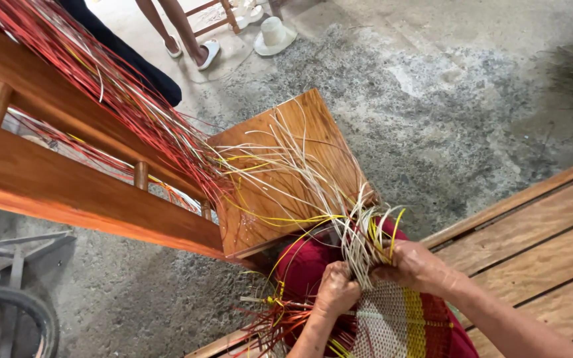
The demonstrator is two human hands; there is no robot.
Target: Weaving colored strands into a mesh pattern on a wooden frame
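A half-woven mat of pale, yellow and red straw strips lies over my lap, on dark red cloth. Its loose pale and yellow strands fan up and away over a wooden seat. My left hand pinches a bunch of pale strands at the weave's edge. My right hand grips the same strands from the right, fingers closed around them. Loose red and yellow strand ends stick out at the lower left of the weave.
A wooden chair back with rails carries a long bundle of red straw. Another person's legs in sandals stand at the top, near a white hat. Wooden planks lie on the right, a wheel at the lower left.
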